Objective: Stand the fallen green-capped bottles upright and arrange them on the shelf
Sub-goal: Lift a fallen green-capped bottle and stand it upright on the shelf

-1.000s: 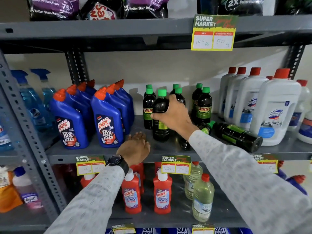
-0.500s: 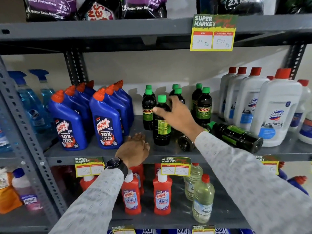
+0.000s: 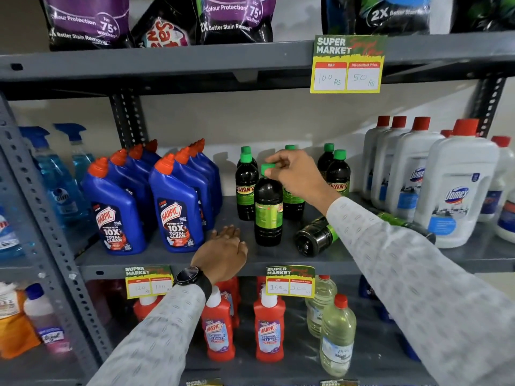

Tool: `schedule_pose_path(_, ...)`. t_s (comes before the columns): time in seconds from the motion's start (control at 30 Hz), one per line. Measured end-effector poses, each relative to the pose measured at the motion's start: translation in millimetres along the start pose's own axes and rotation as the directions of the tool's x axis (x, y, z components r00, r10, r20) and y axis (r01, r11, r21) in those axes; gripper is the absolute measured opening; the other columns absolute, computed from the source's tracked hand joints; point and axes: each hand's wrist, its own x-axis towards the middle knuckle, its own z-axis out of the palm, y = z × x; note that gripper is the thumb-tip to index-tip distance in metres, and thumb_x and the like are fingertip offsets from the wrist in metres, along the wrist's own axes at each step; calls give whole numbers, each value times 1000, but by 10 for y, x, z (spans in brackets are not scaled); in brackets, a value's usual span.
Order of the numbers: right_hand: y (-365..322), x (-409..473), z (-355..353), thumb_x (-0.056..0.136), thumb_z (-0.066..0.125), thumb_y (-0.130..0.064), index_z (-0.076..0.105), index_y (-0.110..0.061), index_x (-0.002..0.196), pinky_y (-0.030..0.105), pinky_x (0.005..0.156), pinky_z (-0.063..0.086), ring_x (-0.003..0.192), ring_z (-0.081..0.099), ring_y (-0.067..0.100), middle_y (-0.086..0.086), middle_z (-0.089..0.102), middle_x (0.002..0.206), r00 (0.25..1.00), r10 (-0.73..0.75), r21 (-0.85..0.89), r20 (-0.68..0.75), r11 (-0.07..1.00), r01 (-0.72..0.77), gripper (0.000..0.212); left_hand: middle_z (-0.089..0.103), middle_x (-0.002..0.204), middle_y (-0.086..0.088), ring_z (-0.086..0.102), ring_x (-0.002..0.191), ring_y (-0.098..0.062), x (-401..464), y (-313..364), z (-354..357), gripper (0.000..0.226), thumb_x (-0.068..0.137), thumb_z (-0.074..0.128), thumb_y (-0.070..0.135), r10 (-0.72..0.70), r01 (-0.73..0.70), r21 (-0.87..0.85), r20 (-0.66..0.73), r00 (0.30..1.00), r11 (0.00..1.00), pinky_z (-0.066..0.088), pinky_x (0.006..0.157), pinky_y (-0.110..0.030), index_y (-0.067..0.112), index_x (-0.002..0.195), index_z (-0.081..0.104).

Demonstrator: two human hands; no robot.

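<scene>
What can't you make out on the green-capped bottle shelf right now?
- Head view: the right hand covers the cap of the front upright bottle, so the grip is unclear.
- The right sleeve hides most of the fallen bottle; its cap end is unseen.
- A second fallen bottle shows only a sliver.
- The front bottle's label is blurred.

sleeves (image 3: 418,274): pale grey, small dark dash pattern, long | left wrist: black round-faced watch (image 3: 187,275), black strap
</scene>
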Motion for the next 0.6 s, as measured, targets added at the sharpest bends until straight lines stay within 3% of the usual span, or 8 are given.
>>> schedule_pose_path(0.07, -7, -3, 8, 75, 92, -29, 75, -22, 98, 20, 77, 56, 76, 66, 4, -7, 73, 85, 999, 11, -21, -49, 1000, -12, 30, 13, 170, -11, 10, 157, -20, -26, 38, -33, 62, 105, 17, 37, -3, 3, -36, -10, 1000, 999, 7, 128, -43, 7, 159, 18)
schedule_pose_path(0.17, -28, -8, 0, 71, 94, -34, 73, -20, 96, 24, 77, 58, 75, 67, 7, -6, 74, 84, 999, 1, -28, -49, 1000, -2, 35, 13, 170, -10, 10, 157, -20, -38, 48, -53, 61, 105, 18, 36, 9, -9, -14, 3, 1000, 1000, 8, 128, -43, 7, 159, 17)
schedule_pose_path(0.27, -13, -33, -21, 80, 89, -29, 74, -17, 112, 24, 84, 56, 81, 65, 5, -6, 71, 90, 1000, 10, 22, 21, 1000, -11, 38, 15, 170, -10, 12, 157, -20, -43, 41, -54, 61, 105, 18, 37, 17, -17, -11, -2, 1000, 1000, 8, 128, -43, 8, 160, 18)
schedule_pose_path(0.37, 41, -97, -32, 90, 77, -7, 68, -12, 130, 27, 96, 53, 94, 67, 3, -8, 72, 100, 977, 69, 165, 202, 981, -103, 41, 18, 169, -12, 15, 157, -22, -54, 36, -49, 61, 106, 19, 36, 36, -36, 13, -26, 999, 999, 11, 128, -43, 6, 159, 21)
schedule_pose_path(0.47, 82, -131, -28, 92, 75, -5, 73, -12, 116, 18, 81, 49, 84, 68, 1, -7, 74, 92, 967, 84, 186, 241, 974, -131, 26, 21, 168, -14, 18, 156, -24, -52, 27, -42, 61, 106, 20, 36, 45, -44, 31, -47, 998, 999, 12, 127, -44, 5, 158, 23)
schedule_pose_path(0.53, 112, -110, -11, 85, 84, -15, 74, -17, 100, 25, 80, 49, 79, 68, 6, -7, 73, 84, 979, 74, 164, 188, 981, -106, 19, 20, 168, -13, 18, 156, -23, -46, 22, -38, 62, 106, 19, 37, 42, -40, 30, -45, 998, 999, 12, 127, -44, 5, 158, 23)
schedule_pose_path(0.6, 122, -101, 24, 77, 91, -27, 71, -20, 89, 25, 75, 48, 76, 63, 8, -8, 69, 81, 989, 63, 89, 134, 993, -76, 25, 20, 168, -13, 18, 156, -23, -42, 11, -34, 64, 104, 16, 39, 42, -41, 31, -41, 998, 999, 12, 127, -44, 5, 158, 23)
